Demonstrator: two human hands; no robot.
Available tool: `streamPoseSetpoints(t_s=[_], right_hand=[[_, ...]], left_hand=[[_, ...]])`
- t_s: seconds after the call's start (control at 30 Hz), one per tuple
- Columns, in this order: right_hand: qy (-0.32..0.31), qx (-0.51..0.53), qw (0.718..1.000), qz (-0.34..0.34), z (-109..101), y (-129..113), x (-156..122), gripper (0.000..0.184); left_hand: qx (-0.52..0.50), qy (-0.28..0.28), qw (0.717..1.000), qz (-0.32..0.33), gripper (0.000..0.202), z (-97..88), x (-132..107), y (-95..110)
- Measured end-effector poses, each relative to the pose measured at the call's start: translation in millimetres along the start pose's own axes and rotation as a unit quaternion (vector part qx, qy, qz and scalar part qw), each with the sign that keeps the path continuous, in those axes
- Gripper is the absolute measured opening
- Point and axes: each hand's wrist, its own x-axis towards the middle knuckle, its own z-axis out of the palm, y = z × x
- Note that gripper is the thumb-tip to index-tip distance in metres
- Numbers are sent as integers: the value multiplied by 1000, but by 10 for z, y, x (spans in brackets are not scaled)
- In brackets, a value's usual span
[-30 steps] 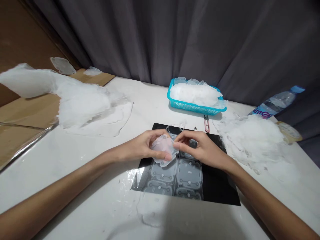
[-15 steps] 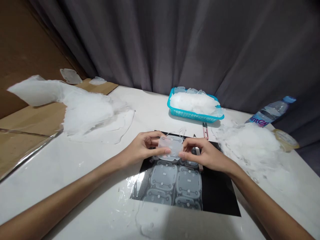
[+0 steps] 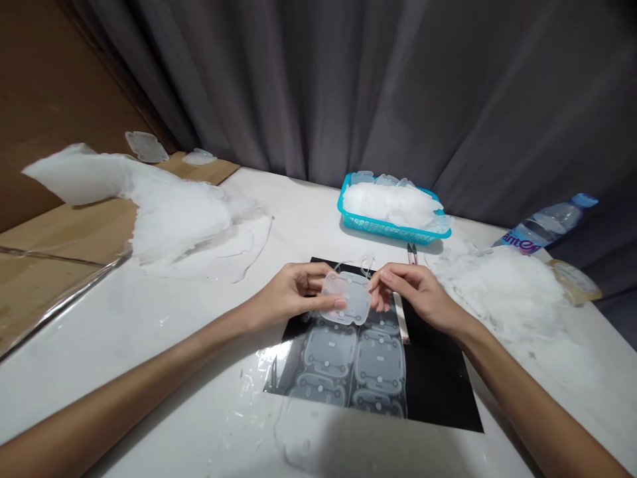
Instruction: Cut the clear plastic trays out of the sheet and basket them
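My left hand (image 3: 316, 289) grips a frosted, see-through plastic piece (image 3: 351, 297) by its left side, thumb on top. The piece is a rounded square with small slots and dots. At its right edge is my right hand (image 3: 405, 292), thumb and index finger drawn together; whether a bit of plastic is between them is too small to tell. Thin clear strips (image 3: 367, 263) curl up just behind the piece. Beneath both hands lies a black sheet (image 3: 440, 392) with several similar square pieces (image 3: 381, 362) on its left part. A slim white-handled tool (image 3: 401, 318) lies on the sheet, partly behind my right hand.
Behind the sheet stands a turquoise basket (image 3: 393, 229) heaped with white pieces. Pink-handled snips (image 3: 413, 254) lie in front of it. Clear scraps (image 3: 507, 285), a tape roll (image 3: 574, 282) and a water bottle (image 3: 547, 224) are right. White sheets (image 3: 182, 222) lie left, partly on cardboard (image 3: 64, 232).
My right thumb has come off the piece's face, and the right fingers are now bunched at its edge. My left hand keeps its hold. The whole view has shifted slightly.
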Motion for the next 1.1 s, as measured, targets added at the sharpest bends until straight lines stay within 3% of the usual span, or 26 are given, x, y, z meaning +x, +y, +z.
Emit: streamPoseSetpoints(t_s=[0.2, 0.43, 0.7, 0.9, 1.1], right_hand=[[46, -43, 998, 14, 119, 44, -2, 32], [39, -82, 996, -12, 123, -35, -26, 19], [85, -61, 993, -53, 246, 150, -7, 19], [108, -102, 984, -96, 310, 94, -36, 12], [124, -95, 984, -90, 330, 123, -41, 16]], left_hand=[[17, -22, 1000, 10, 25, 39, -4, -30], [85, -21, 995, 37, 26, 10, -10, -36], [163, -6, 983, 88, 22, -74, 33, -98], [212, 10, 969, 125, 18, -84, 49, -84], [223, 54, 965, 126, 22, -54, 32, -62]])
